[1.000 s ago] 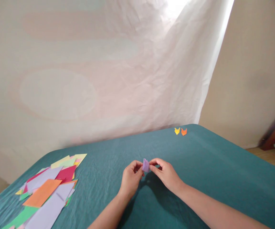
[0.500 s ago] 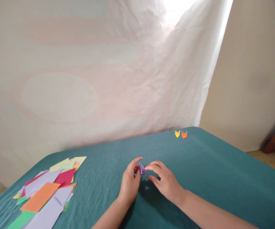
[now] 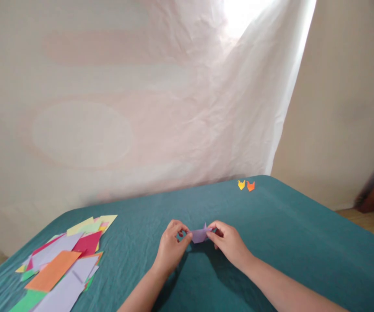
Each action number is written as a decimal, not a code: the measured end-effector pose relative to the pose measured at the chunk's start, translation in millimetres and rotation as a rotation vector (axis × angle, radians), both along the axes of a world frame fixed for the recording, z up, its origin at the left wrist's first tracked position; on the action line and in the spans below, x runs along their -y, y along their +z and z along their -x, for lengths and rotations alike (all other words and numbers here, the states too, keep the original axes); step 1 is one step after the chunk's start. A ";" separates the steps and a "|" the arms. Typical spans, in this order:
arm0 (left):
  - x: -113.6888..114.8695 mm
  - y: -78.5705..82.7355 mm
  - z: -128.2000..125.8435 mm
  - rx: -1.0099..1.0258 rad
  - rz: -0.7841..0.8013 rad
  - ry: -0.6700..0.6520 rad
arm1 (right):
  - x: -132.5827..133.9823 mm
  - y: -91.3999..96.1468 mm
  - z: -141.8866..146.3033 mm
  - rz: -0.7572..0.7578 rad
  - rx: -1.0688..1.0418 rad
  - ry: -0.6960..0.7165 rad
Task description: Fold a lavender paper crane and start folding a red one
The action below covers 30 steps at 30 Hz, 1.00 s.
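Two bare arms (image 3: pixel 149 286) are reaching in over a dark green cloth (image 3: pixel 135 251). At the near left, a green sheet (image 3: pixel 27 300) and a pale purple sheet (image 3: pixel 64 289) are lying at the front of a messy paper pile (image 3: pixel 53 271). A dark pink sheet (image 3: pixel 88 242) is lying farther back in it, and some pale yellow paper (image 3: pixel 109 221) is poking out at the back.

Near the middle, the left hand (image 3: pixel 171 247) is pinching one end of a small folded purple paper (image 3: pixel 199 236) with its thumb and a finger. The right hand (image 3: pixel 228 242) is pinching the other end the same way. The purple paper is sitting between the two hands, and a thin tip is sticking up beside the right fingers.

Way back, a yellow folded paper (image 3: pixel 241 185) and an orange folded paper (image 3: pixel 251 186) are lying side by side near the far edge. Behind them, a big pale curtain (image 3: pixel 174 121) is hanging, and bright light is shining at its top. A plain wall (image 3: pixel 343 108) is showing on the right.
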<state>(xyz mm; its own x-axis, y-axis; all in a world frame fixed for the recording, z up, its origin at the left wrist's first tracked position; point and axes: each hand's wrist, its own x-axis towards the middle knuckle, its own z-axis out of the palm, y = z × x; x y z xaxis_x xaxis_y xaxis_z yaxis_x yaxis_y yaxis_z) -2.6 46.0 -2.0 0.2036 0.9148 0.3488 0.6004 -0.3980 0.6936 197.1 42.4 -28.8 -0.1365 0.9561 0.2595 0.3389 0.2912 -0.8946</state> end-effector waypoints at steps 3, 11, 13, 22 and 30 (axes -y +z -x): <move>-1.1 -1.7 -0.2 0.072 0.079 -0.009 | -1.1 -0.9 -0.5 0.118 -0.135 0.100; -2.2 -12.8 -4.8 0.412 0.289 -0.089 | 4.5 8.6 0.7 -0.085 -0.058 0.059; -2.8 -14.1 -5.4 0.470 0.281 -0.113 | 4.4 8.6 0.5 -0.091 -0.049 0.064; -0.8 -18.8 -8.2 0.411 0.344 -0.182 | 2.3 3.1 2.7 -0.012 -0.084 0.128; -5.8 -20.9 -3.3 0.449 0.363 -0.209 | 1.0 2.3 0.8 0.036 -0.101 0.173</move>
<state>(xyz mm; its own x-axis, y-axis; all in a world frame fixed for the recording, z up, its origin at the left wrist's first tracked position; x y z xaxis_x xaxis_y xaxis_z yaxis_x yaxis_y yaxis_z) 0.8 51.8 -22.9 0.2972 0.9477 0.1160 0.1529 -0.1672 0.9740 196.4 41.3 -26.5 -0.2748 0.9295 0.2459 0.1944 0.3042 -0.9325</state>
